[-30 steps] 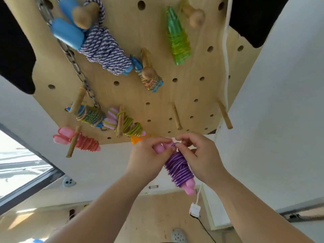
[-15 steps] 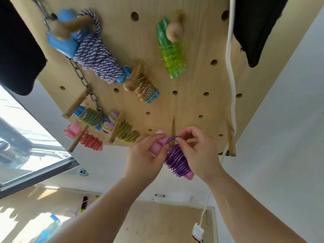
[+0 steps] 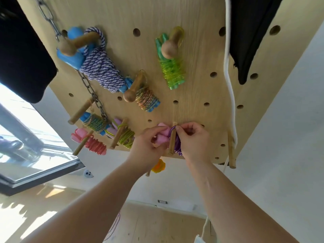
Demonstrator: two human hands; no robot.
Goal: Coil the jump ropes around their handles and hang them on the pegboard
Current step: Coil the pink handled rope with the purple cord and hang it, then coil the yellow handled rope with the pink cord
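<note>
Near the pegboard's (image 3: pixel 192 85) lower edge, the left hand (image 3: pixel 147 148) grips the pink handles (image 3: pixel 163 135) of the purple jump rope (image 3: pixel 178 146). The right hand (image 3: pixel 194 141) pinches the rope's loop at a wooden peg (image 3: pixel 172 142), which crosses in front of the coils. Six other coiled ropes (image 3: pixel 101 71) hang on pegs to the left and above. One metal chain (image 3: pixel 89 88) and one white cord (image 3: pixel 229 76) run down the board.

Beside the left hand (image 3: pixel 146 146), a green rope bundle (image 3: pixel 128 137) on its peg blocks passage to the left. Right of the right hand (image 3: pixel 194 140), bare pegboard (image 3: pixel 196 95) runs to the end peg (image 3: pixel 231 151), with a white cord (image 3: pixel 231 95) hanging just beside it.
</note>
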